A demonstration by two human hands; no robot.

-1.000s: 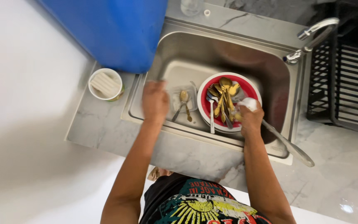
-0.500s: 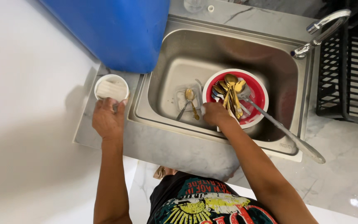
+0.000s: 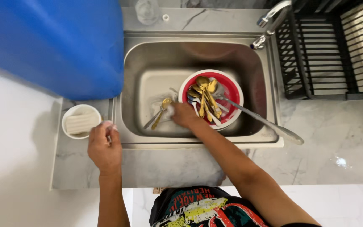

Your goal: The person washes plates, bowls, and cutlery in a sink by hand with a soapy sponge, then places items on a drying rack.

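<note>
My right hand (image 3: 184, 114) reaches into the steel sink (image 3: 156, 59), shut on a small white sponge (image 3: 170, 110) that it presses against a gold spoon (image 3: 161, 110) lying on the sink floor. Right beside that hand, a red bowl with a white rim (image 3: 233, 89) holds several gold spoons (image 3: 205, 94) and a long silver ladle (image 3: 265, 122). My left hand (image 3: 104, 146) rests on the counter by the sink's left edge, next to a small white soap dish (image 3: 80, 121). Its fingers are curled with white lather at the tips; what they hold is hidden.
A big blue barrel (image 3: 51, 42) stands at the back left and overhangs the counter. A chrome faucet (image 3: 269, 20) sits at the sink's back right, with a black dish rack (image 3: 328, 50) beside it. A clear glass (image 3: 148, 10) stands behind the sink. The ladle handle juts over the grey marble counter (image 3: 341, 143).
My left hand left the sink, went to the white soap dish and pulled back slightly. My right hand moved left from the red bowl's edge to the gold spoon.
</note>
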